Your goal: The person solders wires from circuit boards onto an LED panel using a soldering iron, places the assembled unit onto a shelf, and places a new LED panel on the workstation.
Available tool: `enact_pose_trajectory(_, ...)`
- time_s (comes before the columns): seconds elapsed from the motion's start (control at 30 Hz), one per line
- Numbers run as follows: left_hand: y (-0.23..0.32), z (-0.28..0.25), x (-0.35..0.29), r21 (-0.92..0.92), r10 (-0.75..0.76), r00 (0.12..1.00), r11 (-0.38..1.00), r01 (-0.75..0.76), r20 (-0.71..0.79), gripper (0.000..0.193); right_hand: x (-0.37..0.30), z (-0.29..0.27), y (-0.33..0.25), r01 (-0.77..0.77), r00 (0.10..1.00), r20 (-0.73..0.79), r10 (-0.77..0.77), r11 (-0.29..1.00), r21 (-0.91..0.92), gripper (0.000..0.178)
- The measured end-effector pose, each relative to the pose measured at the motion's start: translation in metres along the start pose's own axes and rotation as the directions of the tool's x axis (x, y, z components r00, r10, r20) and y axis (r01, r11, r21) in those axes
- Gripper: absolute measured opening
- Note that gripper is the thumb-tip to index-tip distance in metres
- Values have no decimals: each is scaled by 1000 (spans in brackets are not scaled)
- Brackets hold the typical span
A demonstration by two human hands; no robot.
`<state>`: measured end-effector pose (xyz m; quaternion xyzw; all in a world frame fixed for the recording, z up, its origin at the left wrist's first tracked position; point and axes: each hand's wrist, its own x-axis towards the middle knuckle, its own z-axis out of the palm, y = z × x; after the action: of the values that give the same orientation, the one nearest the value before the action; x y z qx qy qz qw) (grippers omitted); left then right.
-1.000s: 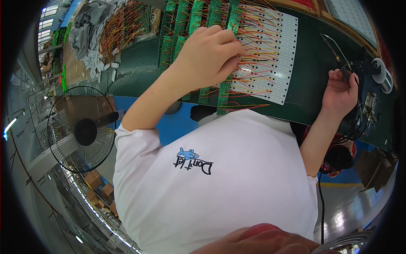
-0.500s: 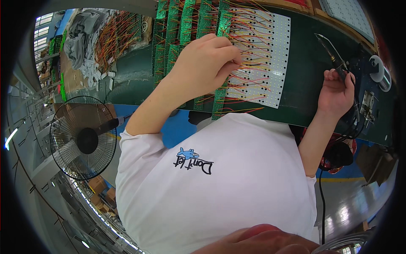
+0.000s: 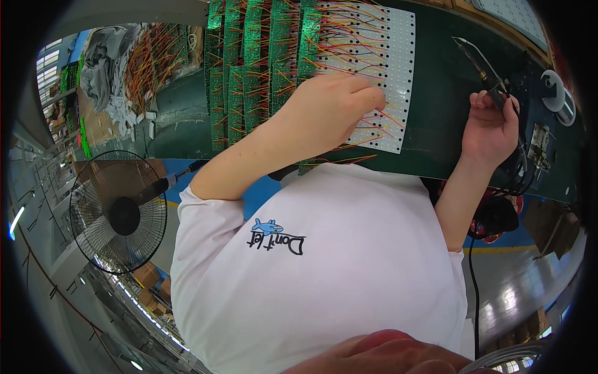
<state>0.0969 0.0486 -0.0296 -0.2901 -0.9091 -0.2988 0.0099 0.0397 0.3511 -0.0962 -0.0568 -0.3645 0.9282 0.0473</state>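
Observation:
My left hand (image 3: 333, 112) is closed in a pinch above a white perforated panel (image 3: 402, 93), with a thin red wire (image 3: 391, 117) showing at its fingertips. The fingertips themselves are partly hidden behind the hand. Rows of green circuit boards (image 3: 252, 47) stand left of the panel, and red and yellow wires (image 3: 355, 47) run from the nearest row across it. My right hand (image 3: 489, 134), to the right of the panel, is wrapped round the handle of a soldering iron (image 3: 492, 87). Its tip points up and away, apart from the panel.
A solder spool (image 3: 560, 103) stands at the right, by a dark soldering station (image 3: 536, 118) with cables. Bundled wires (image 3: 152, 65) and grey cloth (image 3: 103, 59) lie at the far left. A black fan (image 3: 121, 212) stands left of the green table (image 3: 177, 118).
My left hand has moved rightward and slightly nearer, from the boards' edge to over the panel. The view has shifted a little. My right hand still holds the soldering iron.

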Motion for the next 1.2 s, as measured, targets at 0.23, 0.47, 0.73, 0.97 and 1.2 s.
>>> enact_pose_trajectory(0.23,4,-13,-7,91,-142,987,987,135,81,19,-1,-2,0,-25,999,23,24,999,48,14)
enact_pose_trajectory(0.47,4,7,-13,60,-212,976,976,210,42,24,-13,15,-7,33,995,103,-17,988,-153,4)
enact_pose_trajectory(0.73,-1,22,-19,44,-196,980,979,197,-24,29,-29,13,-4,98,897,419,142,860,-501,20)
enact_pose_trajectory(0.97,-4,26,-23,21,-215,973,976,218,-84,33,-31,11,8,142,877,461,137,843,-519,24)
enact_pose_trajectory(1.2,-8,27,-21,15,-208,973,977,211,-96,33,-30,14,8,119,879,447,167,830,-544,26)
